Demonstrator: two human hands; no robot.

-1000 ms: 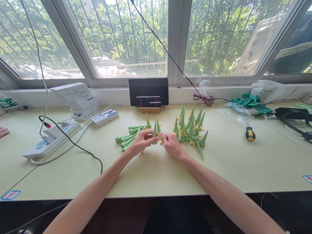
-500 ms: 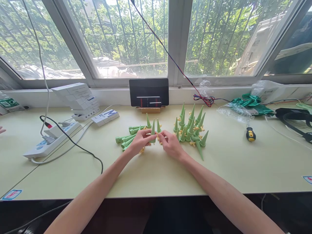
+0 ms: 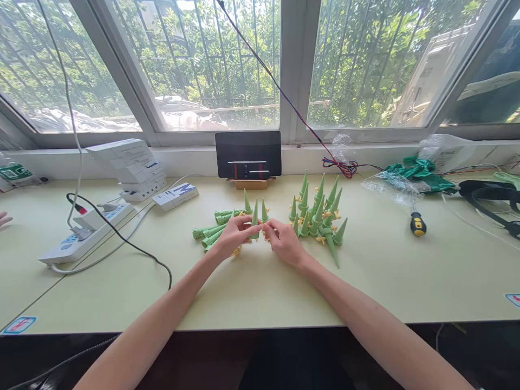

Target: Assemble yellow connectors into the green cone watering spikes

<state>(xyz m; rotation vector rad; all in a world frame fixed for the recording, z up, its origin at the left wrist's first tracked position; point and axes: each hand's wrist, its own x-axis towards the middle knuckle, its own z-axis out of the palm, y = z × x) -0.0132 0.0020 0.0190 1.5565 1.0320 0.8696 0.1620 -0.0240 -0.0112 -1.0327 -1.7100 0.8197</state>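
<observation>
My left hand [image 3: 235,232] is closed around a green plastic watering spike [image 3: 255,214], its tip pointing up. Close against it, my right hand [image 3: 284,238] pinches a small yellow valve piece [image 3: 263,225] at the spike's side; the fingers partly cover it. Behind the hands stand two more green cones, one a rear cone [image 3: 247,201]. Left of my left hand lie several green tubes [image 3: 211,234]. To the right of my right hand, a cluster of green spikes with yellow valves [image 3: 319,211] stands on the table, one spike lying with its tip toward me.
A phone [image 3: 255,171] leans on a black tablet [image 3: 247,146] at the back. Left are white boxes [image 3: 136,165] and a power strip [image 3: 81,238] with cables. A screwdriver [image 3: 417,223], a green plastic bag [image 3: 418,173] and a black headset [image 3: 491,197] lie right. Another person's hand [image 3: 4,219] shows far left.
My hands stay almost in place, with only a slight shift of the right fingers at the yellow piece. The other person's hand at far left reaches slightly further into view.
</observation>
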